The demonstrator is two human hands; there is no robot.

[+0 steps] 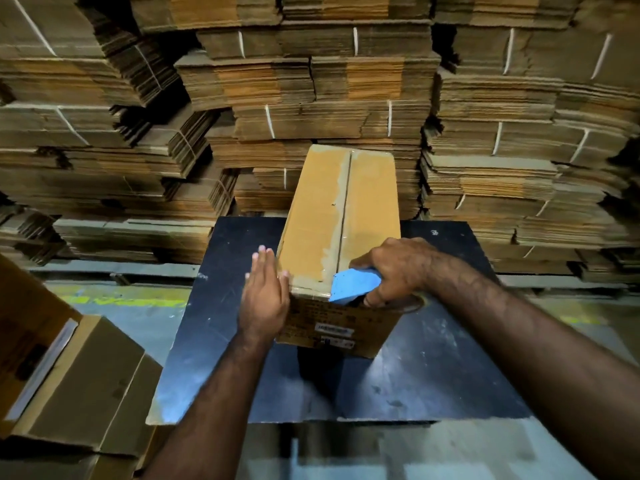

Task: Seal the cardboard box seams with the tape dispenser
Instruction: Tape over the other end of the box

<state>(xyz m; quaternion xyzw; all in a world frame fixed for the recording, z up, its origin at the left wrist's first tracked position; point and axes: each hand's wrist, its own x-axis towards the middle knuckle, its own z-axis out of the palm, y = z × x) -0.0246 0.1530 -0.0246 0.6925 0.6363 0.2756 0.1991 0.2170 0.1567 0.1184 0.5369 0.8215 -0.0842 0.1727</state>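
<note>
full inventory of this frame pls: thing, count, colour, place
cardboard box: one, tan, standing on the black table, centre seam under clear tape.
tape dispenser: one, blue, at the box's near top edge, on the seam.
black table: one, scuffed, centre of view.
flattened carton stacks: many bundles, brown, tied with white straps, filling the background.
taped boxes: at least two, brown, lower left beside the table.
floor: grey, with yellow marking.
left hand: fingers straight, flat against the box's left side.
right hand: grip curled round the dispenser.
</note>
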